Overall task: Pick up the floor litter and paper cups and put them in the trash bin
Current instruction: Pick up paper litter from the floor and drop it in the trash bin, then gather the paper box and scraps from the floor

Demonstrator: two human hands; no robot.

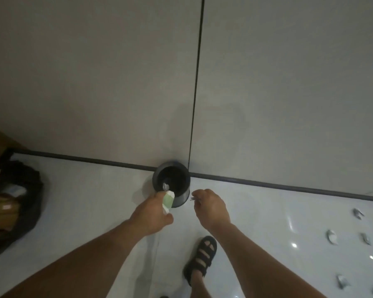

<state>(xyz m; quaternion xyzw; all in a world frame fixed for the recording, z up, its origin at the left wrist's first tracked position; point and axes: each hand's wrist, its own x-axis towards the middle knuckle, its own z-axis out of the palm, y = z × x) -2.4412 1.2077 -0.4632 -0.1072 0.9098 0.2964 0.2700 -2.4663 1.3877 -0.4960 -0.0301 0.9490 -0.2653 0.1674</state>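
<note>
Holding a crumpled green-and-white paper cup [168, 201] pinched in its fingers, the left hand [153, 214] hovers at the near rim of the trash bin [182, 197], the cup's long axis tilted toward the opening just beyond. The right hand [210, 206], curled around a small scrap [193, 199], waits just beside the bin's right. More litter [332, 236] lies on the floor, well apart to the right.

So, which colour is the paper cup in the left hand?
Light green and white, the paper cup held by the left hand; head view.
</note>
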